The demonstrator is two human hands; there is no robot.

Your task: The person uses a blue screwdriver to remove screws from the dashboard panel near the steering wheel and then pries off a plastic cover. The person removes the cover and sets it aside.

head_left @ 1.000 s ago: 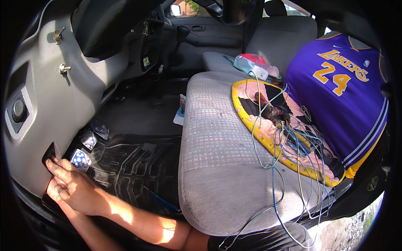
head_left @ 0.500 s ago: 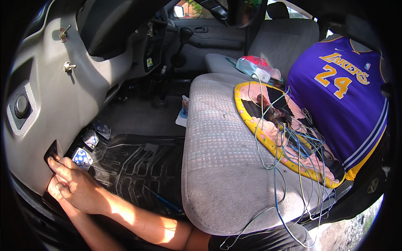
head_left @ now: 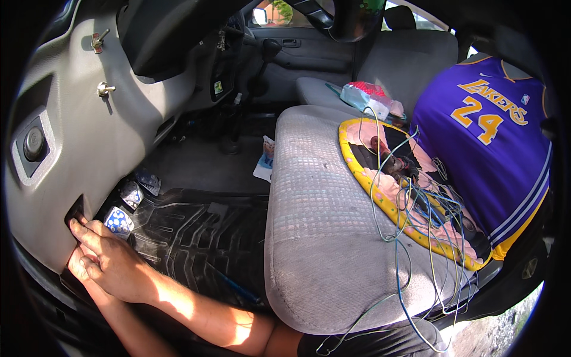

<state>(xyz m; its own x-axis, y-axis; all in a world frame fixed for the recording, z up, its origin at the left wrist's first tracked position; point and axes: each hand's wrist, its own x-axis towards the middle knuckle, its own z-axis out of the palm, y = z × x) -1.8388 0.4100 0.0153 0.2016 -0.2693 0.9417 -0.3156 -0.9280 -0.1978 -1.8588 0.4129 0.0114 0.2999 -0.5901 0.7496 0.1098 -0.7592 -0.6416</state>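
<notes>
My right hand (head_left: 116,265) is at a small dark opening (head_left: 75,209) low in the grey dashboard panel. Its fingers are bent together at the opening's edge, and what lies between them cannot be made out. My left hand (head_left: 78,266) is beneath and partly behind it, against the lower edge of the panel; its fingers are mostly hidden. Just right of the hands are the patterned metal pedals (head_left: 119,222). Higher on the grey panel (head_left: 59,166) are a round black knob (head_left: 33,144) and two toggle switches (head_left: 105,89).
A grey seat (head_left: 315,238) stands to the right, bearing a yellow-rimmed pink and black cloth mat (head_left: 357,175) under tangled wires (head_left: 428,208). A purple jersey (head_left: 470,154) covers the backrest. A black rubber mat (head_left: 196,238) lies on the floor, with a gear lever (head_left: 270,50) beyond.
The whole view has shifted slightly, so the seat and panel appear a little further right. Both hands stay at the opening, with almost no change in their pose.
</notes>
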